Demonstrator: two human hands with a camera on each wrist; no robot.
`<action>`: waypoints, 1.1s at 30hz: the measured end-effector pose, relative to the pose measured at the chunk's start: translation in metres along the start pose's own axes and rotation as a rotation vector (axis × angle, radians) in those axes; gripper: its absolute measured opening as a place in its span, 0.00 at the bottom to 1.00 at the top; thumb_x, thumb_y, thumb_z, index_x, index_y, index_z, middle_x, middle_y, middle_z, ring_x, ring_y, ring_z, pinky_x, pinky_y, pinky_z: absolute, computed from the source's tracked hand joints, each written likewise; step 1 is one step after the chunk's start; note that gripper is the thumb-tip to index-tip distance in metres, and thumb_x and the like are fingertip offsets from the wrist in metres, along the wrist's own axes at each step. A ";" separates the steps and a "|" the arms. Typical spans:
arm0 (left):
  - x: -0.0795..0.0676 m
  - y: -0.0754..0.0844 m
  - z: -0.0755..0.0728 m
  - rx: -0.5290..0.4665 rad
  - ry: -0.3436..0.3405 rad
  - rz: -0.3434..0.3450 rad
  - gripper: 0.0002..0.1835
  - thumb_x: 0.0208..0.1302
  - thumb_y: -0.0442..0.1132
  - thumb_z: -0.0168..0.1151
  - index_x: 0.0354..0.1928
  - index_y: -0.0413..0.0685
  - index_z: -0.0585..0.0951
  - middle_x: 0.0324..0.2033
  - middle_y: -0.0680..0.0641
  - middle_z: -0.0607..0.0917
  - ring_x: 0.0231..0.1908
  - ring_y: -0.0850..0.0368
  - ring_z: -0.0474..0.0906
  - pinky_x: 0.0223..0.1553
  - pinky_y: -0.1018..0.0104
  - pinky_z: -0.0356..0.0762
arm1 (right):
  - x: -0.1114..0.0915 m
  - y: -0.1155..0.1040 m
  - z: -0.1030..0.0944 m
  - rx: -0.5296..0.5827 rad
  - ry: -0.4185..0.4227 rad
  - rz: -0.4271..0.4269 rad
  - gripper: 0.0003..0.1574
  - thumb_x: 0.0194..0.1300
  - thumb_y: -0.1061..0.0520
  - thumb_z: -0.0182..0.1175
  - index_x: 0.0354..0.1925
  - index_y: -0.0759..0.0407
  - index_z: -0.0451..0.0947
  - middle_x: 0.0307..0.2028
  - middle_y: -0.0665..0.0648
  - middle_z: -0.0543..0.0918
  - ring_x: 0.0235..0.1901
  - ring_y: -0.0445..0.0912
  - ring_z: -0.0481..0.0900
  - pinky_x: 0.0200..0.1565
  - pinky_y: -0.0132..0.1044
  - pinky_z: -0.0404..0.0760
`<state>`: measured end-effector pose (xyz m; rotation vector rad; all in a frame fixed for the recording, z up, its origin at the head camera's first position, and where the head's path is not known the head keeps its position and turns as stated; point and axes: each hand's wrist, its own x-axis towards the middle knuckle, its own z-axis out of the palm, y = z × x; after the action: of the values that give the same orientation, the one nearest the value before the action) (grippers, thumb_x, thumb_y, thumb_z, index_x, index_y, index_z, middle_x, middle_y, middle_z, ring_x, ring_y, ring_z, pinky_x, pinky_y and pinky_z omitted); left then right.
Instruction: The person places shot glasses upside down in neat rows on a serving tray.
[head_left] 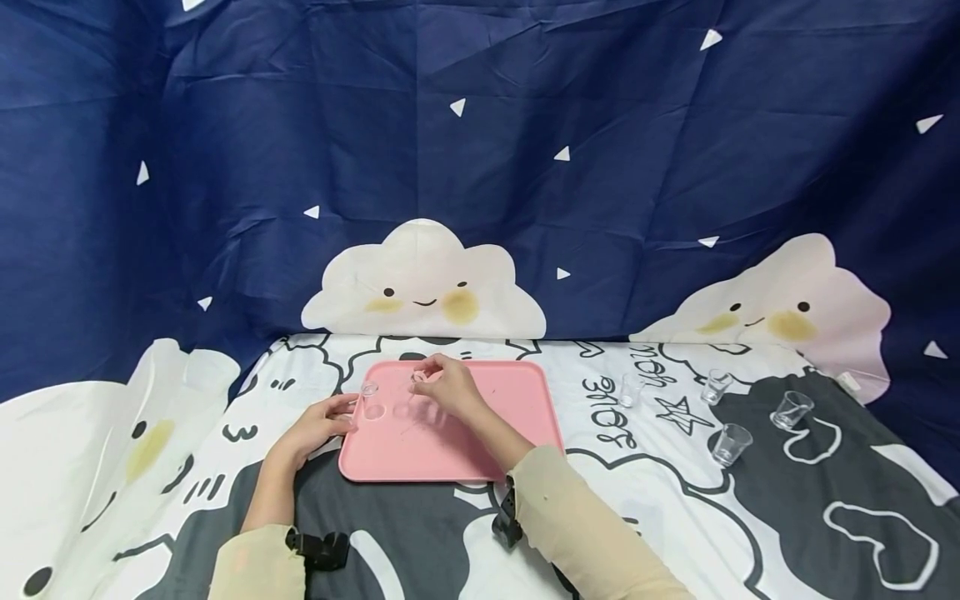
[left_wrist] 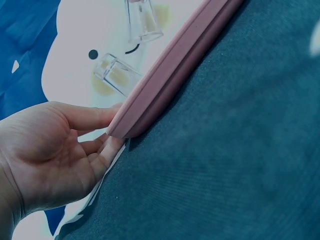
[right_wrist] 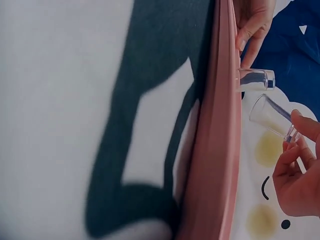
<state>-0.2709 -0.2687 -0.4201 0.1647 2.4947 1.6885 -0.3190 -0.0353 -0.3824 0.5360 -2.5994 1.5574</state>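
A pink tray [head_left: 480,450] lies on the patterned cloth. My left hand [head_left: 318,425] grips its left side; in the left wrist view the thumb lies at the rim and the fingers are below it. One clear glass [right_wrist: 255,79] stands upside down on the tray near that hand. With fingertips and thumb, my right hand [head_left: 453,390] pinches a second clear glass [right_wrist: 270,112] by its thick base. This glass is tilted, its wide mouth turned down towards the tray, beside the first glass.
Several more clear glasses stand on the cloth right of the tray, among them a near glass [head_left: 732,444], a far glass [head_left: 717,387] and a glass [head_left: 631,389] closest to the tray. A dark blue curtain [head_left: 525,167] hangs behind.
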 end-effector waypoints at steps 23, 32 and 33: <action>0.001 0.002 0.000 0.018 0.008 -0.024 0.29 0.60 0.31 0.57 0.63 0.31 0.62 0.53 0.31 0.71 0.47 0.46 0.73 0.49 0.54 0.70 | 0.010 -0.012 0.033 0.147 -0.060 0.049 0.17 0.46 0.68 0.67 0.39 0.62 0.81 0.32 0.52 0.78 0.26 0.41 0.72 0.28 0.30 0.72; 0.000 0.001 -0.001 0.013 -0.008 -0.011 0.30 0.60 0.31 0.56 0.63 0.29 0.61 0.53 0.30 0.70 0.48 0.43 0.73 0.49 0.53 0.70 | 0.012 -0.008 0.041 0.144 -0.049 0.062 0.16 0.46 0.69 0.66 0.37 0.61 0.82 0.32 0.51 0.78 0.28 0.41 0.72 0.28 0.30 0.72; 0.000 0.001 -0.001 0.010 -0.007 -0.010 0.30 0.60 0.31 0.56 0.63 0.29 0.61 0.53 0.30 0.70 0.48 0.43 0.73 0.48 0.54 0.70 | 0.011 -0.008 0.041 0.145 -0.049 0.070 0.16 0.46 0.69 0.66 0.37 0.61 0.82 0.31 0.51 0.77 0.26 0.41 0.71 0.26 0.29 0.72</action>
<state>-0.2709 -0.2695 -0.4186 0.1580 2.4954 1.6691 -0.3222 -0.0772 -0.3933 0.5037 -2.5804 1.7874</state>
